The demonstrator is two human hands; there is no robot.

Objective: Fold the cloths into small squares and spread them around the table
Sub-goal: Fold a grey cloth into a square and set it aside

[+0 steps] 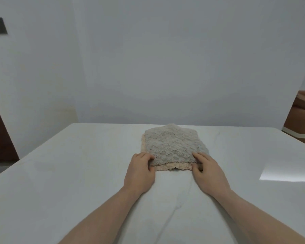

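A grey textured cloth (174,145) lies on top of a pale pink cloth (173,167) in the middle of the white table (77,173). The pink one shows only along its near and left edges. My left hand (141,171) grips the near left corner of the grey cloth, fingers curled over its edge. My right hand (208,171) pinches the near right corner of the stack, with its thumb at the pink cloth's edge. Both forearms reach in from the bottom of the view.
A white wall stands just behind the table's far edge. A dark brown door (0,134) is at the left. Brown cardboard boxes (301,118) sit past the table's right side. A bright glare patch (287,171) lies on the table at right.
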